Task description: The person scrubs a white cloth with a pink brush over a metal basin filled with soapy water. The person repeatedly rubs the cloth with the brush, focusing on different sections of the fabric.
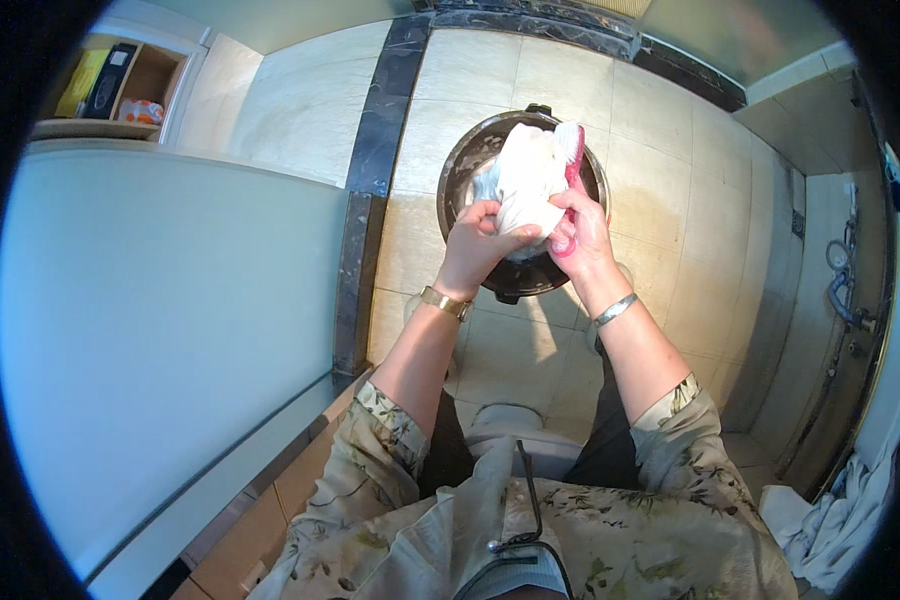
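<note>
A crumpled white cloth is held up over a round dark basin on the floor. My left hand pinches its lower left edge between thumb and fingers. In my right hand is a pink scrubbing brush with white bristles, its handle lying across the palm. The right fingers also touch the cloth's right side. Some light blue fabric shows in the basin beside the cloth; the hands and cloth hide most of the inside.
Pale tiles surround the basin. A frosted panel stands on the left beside a dark stone strip. A shelf holds items at upper left. White fabric lies at lower right, below a wall-mounted hose.
</note>
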`<state>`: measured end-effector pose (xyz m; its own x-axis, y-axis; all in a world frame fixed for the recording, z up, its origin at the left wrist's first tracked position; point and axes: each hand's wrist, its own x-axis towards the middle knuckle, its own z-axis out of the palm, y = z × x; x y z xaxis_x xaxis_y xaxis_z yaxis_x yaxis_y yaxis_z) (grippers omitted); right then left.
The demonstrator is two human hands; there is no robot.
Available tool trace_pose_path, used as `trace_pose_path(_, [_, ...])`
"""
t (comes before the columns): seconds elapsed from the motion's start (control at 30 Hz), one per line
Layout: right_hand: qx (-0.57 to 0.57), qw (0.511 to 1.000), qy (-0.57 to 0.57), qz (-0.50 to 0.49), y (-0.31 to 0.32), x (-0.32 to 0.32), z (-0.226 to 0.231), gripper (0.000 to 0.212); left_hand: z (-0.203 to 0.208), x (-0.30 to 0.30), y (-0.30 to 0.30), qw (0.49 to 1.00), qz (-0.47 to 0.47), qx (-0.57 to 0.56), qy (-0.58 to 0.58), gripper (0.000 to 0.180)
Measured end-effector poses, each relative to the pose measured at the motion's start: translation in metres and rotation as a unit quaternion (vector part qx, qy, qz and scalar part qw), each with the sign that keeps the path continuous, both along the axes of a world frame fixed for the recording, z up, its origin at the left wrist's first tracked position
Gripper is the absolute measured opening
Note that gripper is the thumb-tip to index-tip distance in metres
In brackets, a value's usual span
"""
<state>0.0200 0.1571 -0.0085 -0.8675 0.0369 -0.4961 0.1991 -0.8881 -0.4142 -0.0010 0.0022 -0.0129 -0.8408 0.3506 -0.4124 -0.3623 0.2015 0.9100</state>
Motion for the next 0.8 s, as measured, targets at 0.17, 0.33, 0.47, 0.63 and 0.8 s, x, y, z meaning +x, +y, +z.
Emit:
trace_pose_path(0.17, [-0.047, 0.998, 0.027, 0.044, -0.003, 0.0, 0.0, 0.056, 0.012, 0.001, 0.004, 0.991, 0.065, 0.119, 0.009, 0.04])
trace_pose_path(0.33, [0.309, 0.943, 0.021, 0.119, -0.024, -0.008, -0.005, 0.043, 0.004, -0.014, -0.021, 0.953, 0.244, 0.18, -0.023, 0.051])
trace_pose_path(0.47, [0.6, 0.757, 0.177, 0.191, -0.063, 0.017, 0.003, 0.043, -0.005, -0.025, -0.048, 0.935, 0.308, 0.132, -0.12, 0.052])
trace_pose_path(0.63, [0.66, 0.679, 0.03, 0.322, -0.053, 0.013, -0.021, 0.045, -0.008, -0.025, -0.052, 0.929, 0.308, 0.143, -0.146, 0.055])
trace_pose_path(0.8, [0.643, 0.692, 0.036, 0.326, -0.066, 0.013, -0.025, 0.041, -0.01, -0.022, -0.062, 0.928, 0.3, 0.151, -0.16, 0.057])
